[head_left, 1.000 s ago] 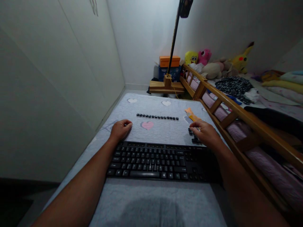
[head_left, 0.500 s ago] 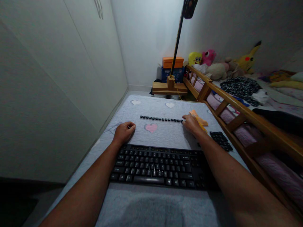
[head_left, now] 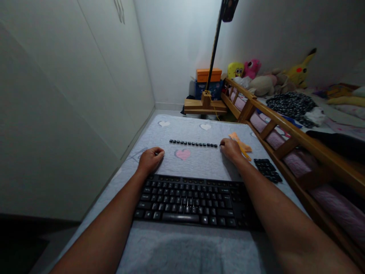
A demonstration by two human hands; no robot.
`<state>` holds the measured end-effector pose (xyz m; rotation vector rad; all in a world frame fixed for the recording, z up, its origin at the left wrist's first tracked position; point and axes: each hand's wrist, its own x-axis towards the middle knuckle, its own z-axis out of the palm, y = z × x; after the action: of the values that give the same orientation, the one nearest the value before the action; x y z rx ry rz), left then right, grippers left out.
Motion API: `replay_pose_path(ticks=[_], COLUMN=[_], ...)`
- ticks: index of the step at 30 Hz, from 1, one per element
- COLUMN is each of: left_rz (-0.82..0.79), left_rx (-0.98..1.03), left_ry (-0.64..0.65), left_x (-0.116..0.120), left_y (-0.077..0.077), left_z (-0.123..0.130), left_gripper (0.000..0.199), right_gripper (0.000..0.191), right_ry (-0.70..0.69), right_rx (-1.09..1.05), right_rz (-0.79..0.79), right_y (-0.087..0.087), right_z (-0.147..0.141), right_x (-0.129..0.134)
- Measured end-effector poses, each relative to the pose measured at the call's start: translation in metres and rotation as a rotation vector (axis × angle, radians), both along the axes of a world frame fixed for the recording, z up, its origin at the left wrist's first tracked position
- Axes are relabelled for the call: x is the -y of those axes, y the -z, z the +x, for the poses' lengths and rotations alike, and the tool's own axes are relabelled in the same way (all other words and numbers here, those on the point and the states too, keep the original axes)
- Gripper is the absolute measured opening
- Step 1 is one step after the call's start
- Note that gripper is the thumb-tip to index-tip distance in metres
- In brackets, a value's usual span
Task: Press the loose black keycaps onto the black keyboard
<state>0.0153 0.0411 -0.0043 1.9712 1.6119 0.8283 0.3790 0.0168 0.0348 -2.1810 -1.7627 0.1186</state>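
A black keyboard lies across the light blue quilted cover, between my forearms. Beyond it, several small black keycaps form a straight row from left to right. At the right end of that row my right hand rests with its fingers pinched; a small dark keycap shows at the fingertips, mostly hidden by them. My left hand lies on the cover just past the keyboard's upper left corner, its fingers curled with thumb against index, and no object shows in it.
An orange cloth and a yellow-handled tool lie just right of my right hand. More black keycaps sit grouped near the wooden bed rail. A white cabinet borders the left; a wooden stand is beyond the far edge.
The keycap at the row's right end is now at my right fingertips, slightly apart from the row. My right hand has closed its fingers more. The left hand keeps its place.
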Motion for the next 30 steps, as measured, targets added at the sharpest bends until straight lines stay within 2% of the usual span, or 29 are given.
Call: replay_pose_path(ticks=[5, 9, 12, 17, 20, 25, 30], left_rz=[0.0, -0.004, 0.001, 0.012, 0.015, 0.025, 0.02], left_rx=[0.005, -0.006, -0.018, -0.021, -0.01, -0.003, -0.006], left_ry=[0.003, -0.014, -0.024, -0.012, -0.005, 0.009, 0.009], left_x=[0.0, 0.001, 0.001, -0.001, -0.003, -0.003, -0.003], left_y=[-0.001, -0.002, -0.002, 0.0, 0.002, 0.002, 0.002], left_z=[0.001, 0.002, 0.002, 0.001, -0.001, -0.001, -0.001], left_gripper=[0.033, 0.035, 0.035, 0.035, 0.036, 0.036, 0.035], right_gripper=[0.016, 0.014, 0.015, 0.014, 0.013, 0.009, 0.009], right_ry=[-0.033, -0.112, -0.181, -0.185, -0.191, -0.212, -0.233], right_rx=[-0.104, -0.231, -0.339, -0.358, -0.327, -0.258, -0.226], right_rz=[0.078, 0.138, 0.1, 0.083, 0.076, 0.077, 0.049], right_y=[-0.019, -0.034, -0.042, -0.042, -0.029, -0.007, -0.003], right_z=[0.0, -0.001, -0.001, -0.004, -0.004, -0.006, -0.011], right_x=[0.03, 0.074, 0.113, 0.162, 0.174, 0.171, 0.168])
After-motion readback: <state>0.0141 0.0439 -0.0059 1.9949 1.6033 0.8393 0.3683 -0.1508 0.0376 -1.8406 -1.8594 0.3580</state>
